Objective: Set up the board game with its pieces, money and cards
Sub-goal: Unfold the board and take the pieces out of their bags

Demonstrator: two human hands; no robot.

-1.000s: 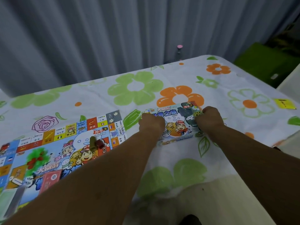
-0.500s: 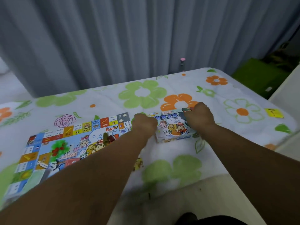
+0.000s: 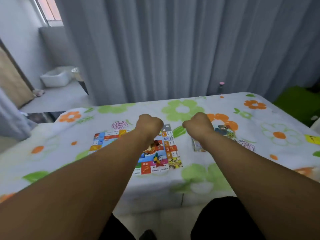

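Grey curtain (image 3: 173, 49) hangs behind table (image 3: 52, 153), floral cloth running to every edge. Board (image 3: 107, 138) flat mid-table, near corner close to front edge; pieces (image 3: 158, 161) and die (image 3: 160, 158) on that corner. Box (image 3: 225, 133) just right of board, partly behind right forearm. Left hand (image 3: 149, 124) over board, right hand (image 3: 199, 125) over box: both fisted, fingers hidden, cannot tell if holding anything. Bare cloth left of board, right of box.

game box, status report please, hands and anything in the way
Left hand and right hand fisted, backs to camera, grip unseen. Game box part hidden behind right wrist. Board laid out left of it.
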